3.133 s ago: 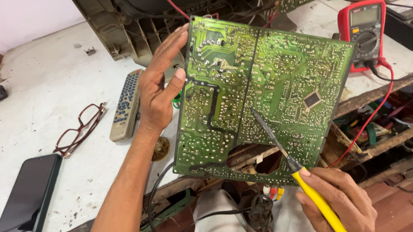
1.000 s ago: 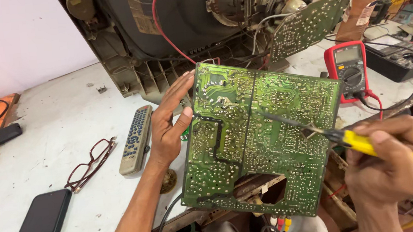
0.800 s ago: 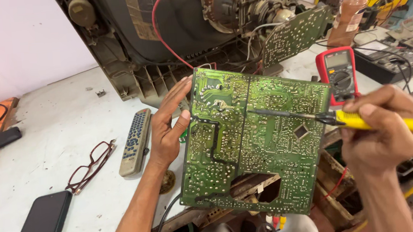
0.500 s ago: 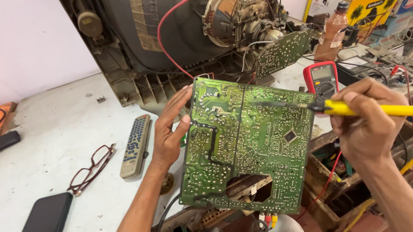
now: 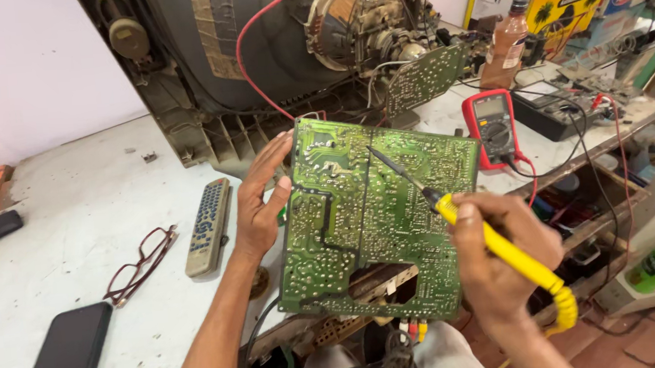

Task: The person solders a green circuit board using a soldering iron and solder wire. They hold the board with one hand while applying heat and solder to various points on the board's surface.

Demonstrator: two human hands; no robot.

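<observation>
Green circuit board [image 5: 369,220] in left hand [image 5: 261,205], yellow soldering iron [image 5: 496,248] in right hand [image 5: 505,259].

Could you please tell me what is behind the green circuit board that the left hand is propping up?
Behind the circuit board, an opened television chassis with a red wire rises above its top edge. The bench directly behind the board is hidden.
</observation>
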